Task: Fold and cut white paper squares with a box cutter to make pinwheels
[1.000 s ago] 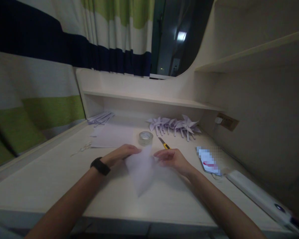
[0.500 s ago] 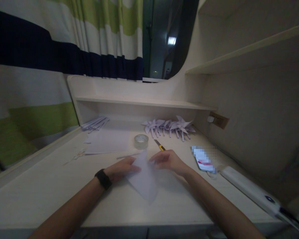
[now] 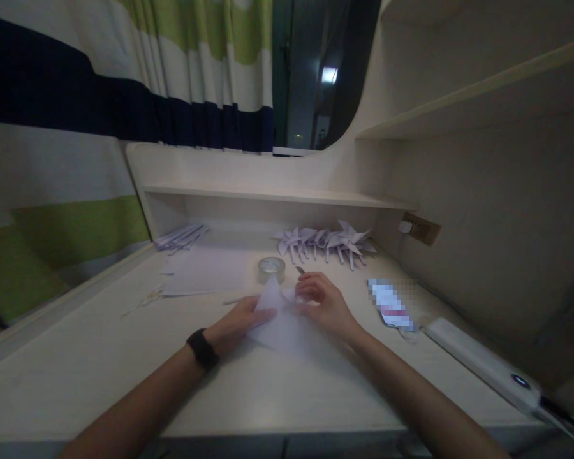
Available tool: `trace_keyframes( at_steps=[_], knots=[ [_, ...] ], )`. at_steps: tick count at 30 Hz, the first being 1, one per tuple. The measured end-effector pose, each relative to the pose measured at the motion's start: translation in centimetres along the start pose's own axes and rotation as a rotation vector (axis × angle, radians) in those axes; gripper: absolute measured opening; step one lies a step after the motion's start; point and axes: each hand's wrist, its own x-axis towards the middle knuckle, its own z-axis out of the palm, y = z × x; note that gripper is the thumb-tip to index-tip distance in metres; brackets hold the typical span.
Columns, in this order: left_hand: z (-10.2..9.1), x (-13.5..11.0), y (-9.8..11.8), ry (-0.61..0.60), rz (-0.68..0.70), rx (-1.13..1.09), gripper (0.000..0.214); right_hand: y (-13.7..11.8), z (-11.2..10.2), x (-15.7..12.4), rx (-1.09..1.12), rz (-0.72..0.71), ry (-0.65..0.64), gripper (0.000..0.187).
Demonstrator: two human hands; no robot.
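A pale folded sheet of paper [image 3: 281, 324] lies on the desk [image 3: 100, 357] in front of me, one corner raised toward the far side. My left hand [image 3: 242, 322] presses its left edge with fingers closed on the paper; a black band sits on that wrist. My right hand [image 3: 321, 303] pinches the paper's upper right corner. Just beyond the hands stand a roll of clear tape [image 3: 271, 269] and a utility knife [image 3: 300, 270], the knife mostly hidden by my right hand.
Several paper pinwheels [image 3: 328, 241] lie at the back under a low shelf. Flat paper sheets [image 3: 205, 271], paper strips [image 3: 179, 236] and scissors [image 3: 146, 298] sit to the left. A phone [image 3: 391, 305] and a white power strip [image 3: 483, 363] lie to the right, near a wall socket [image 3: 418, 228].
The paper was held up hanging point-down; it is now laid flat on the desk. Both hands moved slightly away from me, and my right hand now covers most of the knife.
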Motion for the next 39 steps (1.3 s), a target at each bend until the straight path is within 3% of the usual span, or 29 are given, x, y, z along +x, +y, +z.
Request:
trace_keyframes(
  at_steps=[8, 18, 23, 25, 30, 34, 36, 39],
  knots=[
    [0.4, 0.2, 0.1, -0.021, 0.044, -0.121, 0.043, 0.3, 0.3, -0.2, -0.315, -0.172, 0.022, 0.018],
    [0.6, 0.5, 0.0, 0.016, 0.060, -0.092, 0.041, 0.2, 0.2, -0.4, -0.304, -0.088, -0.031, 0.004],
    [-0.1, 1.1, 0.1, 0.304, 0.232, 0.277, 0.034, 0.5, 0.4, -0.5, -0.310, -0.065, -0.014, 0.003],
    [-0.5, 1.2, 0.1, 0.351, 0.297, 0.421, 0.034, 0.6, 0.5, -0.6, -0.317, -0.044, -0.021, 0.002],
    [-0.1, 0.3, 0.8, 0.389, 0.500, 0.916, 0.049, 0.7, 0.6, -0.9, -0.345, 0.003, -0.052, 0.003],
    [1.2, -0.8, 1.5, 0.444, 0.598, 1.362, 0.022, 0.6, 0.7, -0.9, -0.342, 0.036, -0.052, 0.001],
    [1.5, -0.9, 1.6, 0.407, 0.636, 1.483, 0.011, 0.4, 0.8, -0.8, -0.325, 0.057, -0.054, 0.002],
    [1.6, -1.0, 1.4, 0.309, 0.698, 1.550, 0.015, 0.0, 0.9, -0.8, -0.298, 0.106, -0.078, 0.003]
  ],
)
